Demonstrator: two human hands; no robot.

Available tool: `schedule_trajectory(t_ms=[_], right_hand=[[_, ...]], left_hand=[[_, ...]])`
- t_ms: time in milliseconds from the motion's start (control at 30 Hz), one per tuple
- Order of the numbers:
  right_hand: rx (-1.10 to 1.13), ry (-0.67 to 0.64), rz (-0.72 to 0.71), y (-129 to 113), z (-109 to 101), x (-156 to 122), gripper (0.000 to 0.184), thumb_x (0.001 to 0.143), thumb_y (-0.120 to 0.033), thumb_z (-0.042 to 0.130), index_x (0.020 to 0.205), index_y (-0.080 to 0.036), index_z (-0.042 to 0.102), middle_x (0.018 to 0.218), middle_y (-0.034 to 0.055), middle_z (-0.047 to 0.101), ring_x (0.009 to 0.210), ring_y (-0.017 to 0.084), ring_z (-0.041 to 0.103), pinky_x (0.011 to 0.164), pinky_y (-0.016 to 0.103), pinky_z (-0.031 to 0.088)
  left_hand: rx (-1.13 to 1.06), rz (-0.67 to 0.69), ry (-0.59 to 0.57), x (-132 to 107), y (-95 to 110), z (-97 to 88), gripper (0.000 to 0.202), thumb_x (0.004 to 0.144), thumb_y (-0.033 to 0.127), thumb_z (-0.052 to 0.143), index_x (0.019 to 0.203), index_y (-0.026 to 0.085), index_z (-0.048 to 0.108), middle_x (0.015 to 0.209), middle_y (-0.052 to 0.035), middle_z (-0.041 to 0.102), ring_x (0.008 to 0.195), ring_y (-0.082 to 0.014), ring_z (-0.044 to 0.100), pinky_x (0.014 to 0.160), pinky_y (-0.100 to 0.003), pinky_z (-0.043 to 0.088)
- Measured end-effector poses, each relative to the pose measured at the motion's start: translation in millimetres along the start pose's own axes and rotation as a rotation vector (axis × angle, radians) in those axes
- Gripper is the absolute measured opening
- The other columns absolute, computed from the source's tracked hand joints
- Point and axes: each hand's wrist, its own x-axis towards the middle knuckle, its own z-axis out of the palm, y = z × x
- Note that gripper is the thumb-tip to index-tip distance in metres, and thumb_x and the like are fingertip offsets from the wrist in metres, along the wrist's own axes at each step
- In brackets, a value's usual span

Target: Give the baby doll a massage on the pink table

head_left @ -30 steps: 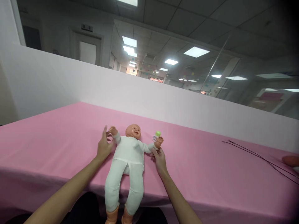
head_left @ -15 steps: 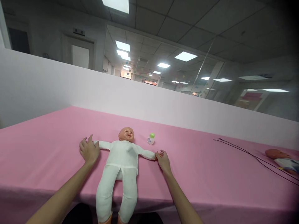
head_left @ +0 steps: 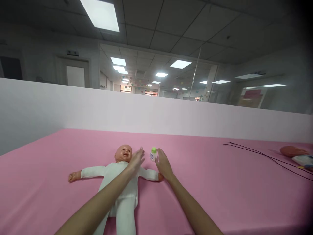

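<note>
Two hands [head_left: 136, 161] [head_left: 164, 165] near one bottle [head_left: 152, 155], contact unclear

Low white wall [head_left: 186, 120]; grey tiled ceiling [head_left: 181, 19], bright panel lights [head_left: 102, 14]; door [head_left: 75, 76] at left.

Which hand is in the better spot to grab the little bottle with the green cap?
Probably the right hand: it is open right at the green-capped bottle. The left hand is open too, but a strip of pink cloth shows between it and the bottle.
</note>
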Motion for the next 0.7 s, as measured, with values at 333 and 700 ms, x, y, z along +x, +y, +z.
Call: schedule_trajectory(t_ms=[333, 700], right_hand=[[0.047, -0.082, -0.056, 3, 18, 6, 0.060, 0.100, -0.023, 0.034, 0.157, -0.011, 0.047, 0.166, 0.0165, 0.041, 0.157, 0.028, 0.035, 0.129, 0.056, 0.029], [0.549, 0.077, 0.006, -182, -19, -61, 0.082, 0.102, -0.074, 0.030, 0.163, -0.021, 0.040, 0.170, 0.0105, 0.036, 0.162, 0.031, 0.019, 0.132, 0.057, 0.016]], left_hand=[[-0.075, -0.330, -0.018, 52, -26, 31.2, 0.073, 0.108, 0.061, 0.025, 0.159, 0.011, 0.039, 0.169, -0.0182, 0.035, 0.159, -0.0251, 0.030, 0.128, -0.038, 0.030], [-0.152, 0.045, -0.277, -105, -4, 17.9, 0.091, 0.096, 0.082, 0.022, 0.160, 0.022, 0.047, 0.166, -0.0089, 0.043, 0.162, -0.0274, 0.021, 0.132, -0.047, 0.019]])
